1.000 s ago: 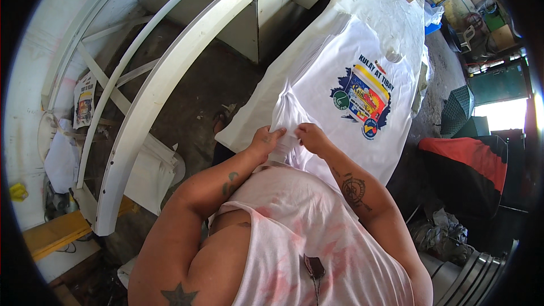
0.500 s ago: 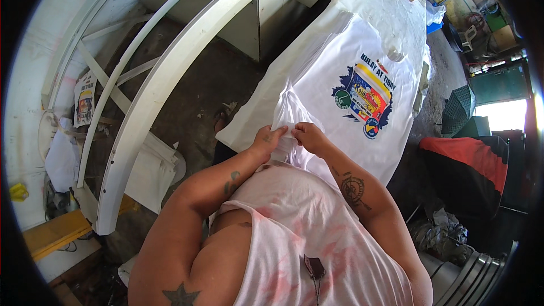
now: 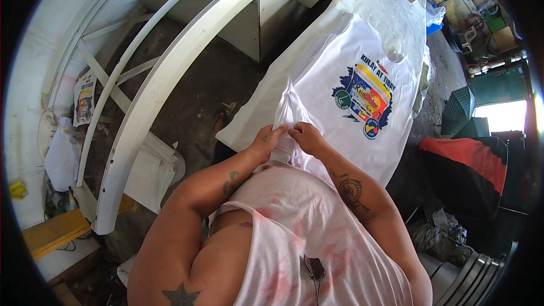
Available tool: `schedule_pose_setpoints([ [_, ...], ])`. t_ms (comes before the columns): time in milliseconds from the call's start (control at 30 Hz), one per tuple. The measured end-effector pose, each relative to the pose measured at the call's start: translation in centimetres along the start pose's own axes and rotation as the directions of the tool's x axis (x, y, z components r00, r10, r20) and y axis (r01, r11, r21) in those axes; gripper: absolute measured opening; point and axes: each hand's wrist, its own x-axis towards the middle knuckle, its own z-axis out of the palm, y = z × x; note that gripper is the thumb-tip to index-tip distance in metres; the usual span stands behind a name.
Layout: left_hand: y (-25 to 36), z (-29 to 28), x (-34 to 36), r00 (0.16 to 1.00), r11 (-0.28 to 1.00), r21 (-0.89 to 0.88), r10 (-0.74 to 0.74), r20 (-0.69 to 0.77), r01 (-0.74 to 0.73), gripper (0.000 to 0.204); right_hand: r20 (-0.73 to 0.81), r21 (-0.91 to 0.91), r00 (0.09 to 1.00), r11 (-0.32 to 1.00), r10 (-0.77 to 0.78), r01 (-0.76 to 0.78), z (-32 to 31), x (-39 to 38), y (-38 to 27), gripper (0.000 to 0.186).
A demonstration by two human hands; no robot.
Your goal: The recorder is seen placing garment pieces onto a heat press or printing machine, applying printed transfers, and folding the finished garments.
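In the head view, a white shirt (image 3: 357, 93) lies on the pale worktop (image 3: 385, 17), collar pointing far right, long axis slanting away from the person. A curved white frame (image 3: 170, 79) stands left. The left hand (image 3: 267, 140) and right hand (image 3: 309, 137) pinch and partly hide the shirt's creased near edge; its multicoloured print lies flatter.
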Motion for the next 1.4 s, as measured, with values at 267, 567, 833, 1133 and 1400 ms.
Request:
schedule_pose_setpoints([
  [267,0.3,0.6,-0.3,0.992,0.986,0.163,0.063,-0.11,-0.045,0.033,-0.65,-0.158,0.755,0.987,-0.085,-0.025,0.4,0.2,3.9,0.026],
  [567,0.9,0.7,-0.6,0.998,0.997,0.074,-0.018,-0.052,0.021,0.033,0.022,0.019,0.999,0.999,0.033,-0.033,-0.1,0.1,0.2,0.03],
  [833,0.6,0.3,-0.5,0.991,0.97,0.229,0.099,-0.09,-0.076,0.039,-0.367,0.009,0.93,1.0,-0.014,0.018,0.9,0.2,3.8,0.027],
  [1133,0.9,0.3,-0.5,0.999,0.998,-0.056,-0.028,0.025,0.03,0.033,0.016,-0.018,0.997,0.997,0.072,-0.072,0.2,-0.2,-0.4,0.037],
  [1400,0.0,-0.4,0.5,0.993,0.972,0.23,0.072,-0.09,-0.049,0.041,0.032,0.175,0.994,0.979,0.102,-0.106,0.1,0.5,3.0,0.028],
])
